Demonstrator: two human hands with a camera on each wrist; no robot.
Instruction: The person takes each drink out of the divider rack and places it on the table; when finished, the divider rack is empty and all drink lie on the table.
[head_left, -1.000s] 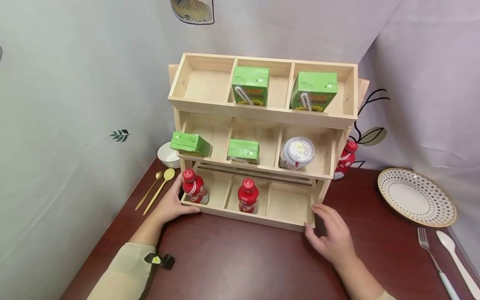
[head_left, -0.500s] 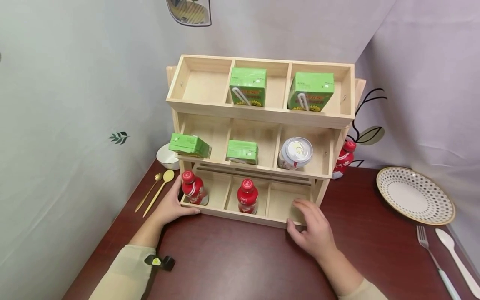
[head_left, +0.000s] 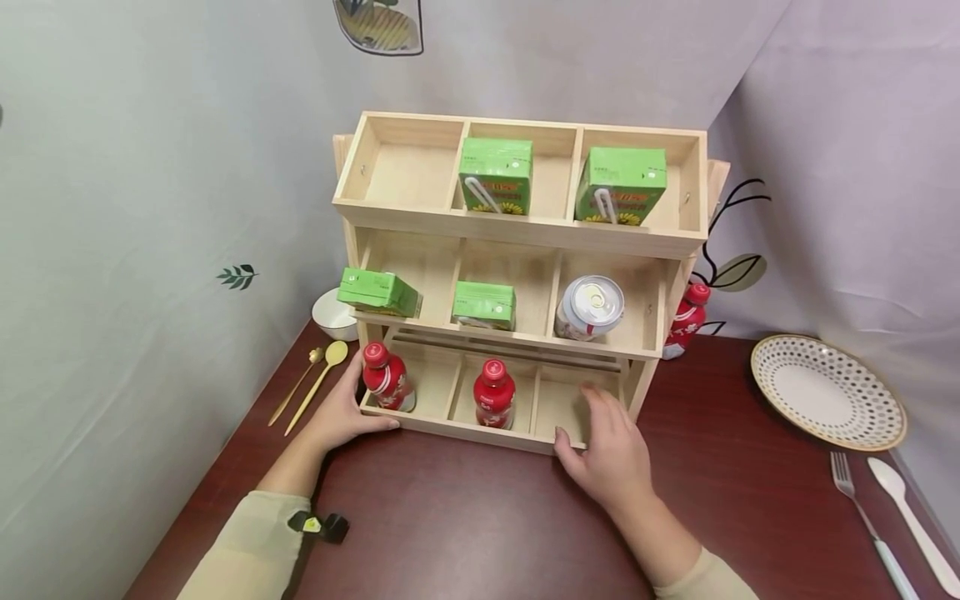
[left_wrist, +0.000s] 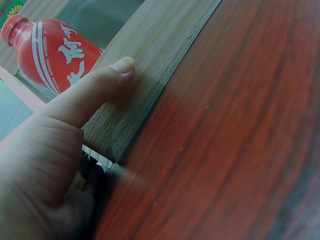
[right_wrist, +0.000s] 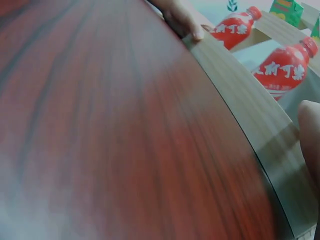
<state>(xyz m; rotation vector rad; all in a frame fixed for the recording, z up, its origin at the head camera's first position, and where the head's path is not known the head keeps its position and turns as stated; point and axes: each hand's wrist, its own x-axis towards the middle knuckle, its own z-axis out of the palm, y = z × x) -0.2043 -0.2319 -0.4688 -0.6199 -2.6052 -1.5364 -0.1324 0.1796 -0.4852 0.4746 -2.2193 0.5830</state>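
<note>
A three-tier wooden shelf stands on the dark red table. My left hand grips its lower left corner, thumb along the front board and fingers round the side, partly hidden. Close by, a red bottle stands in the bottom left compartment; a second red bottle occupies the bottom middle one. My right hand is at the bottom right compartment, fingers reaching over it and thumb near the front board. It holds nothing.
Green drink cartons and a can fill parts of the upper tiers. Behind the shelf's right side is another red bottle. A plate, fork and white spoon lie right; a bowl and gold spoons left.
My right hand has left the shelf's lower right corner and moved left over the bottom right compartment. The left hand has kept its grip on the corner.
</note>
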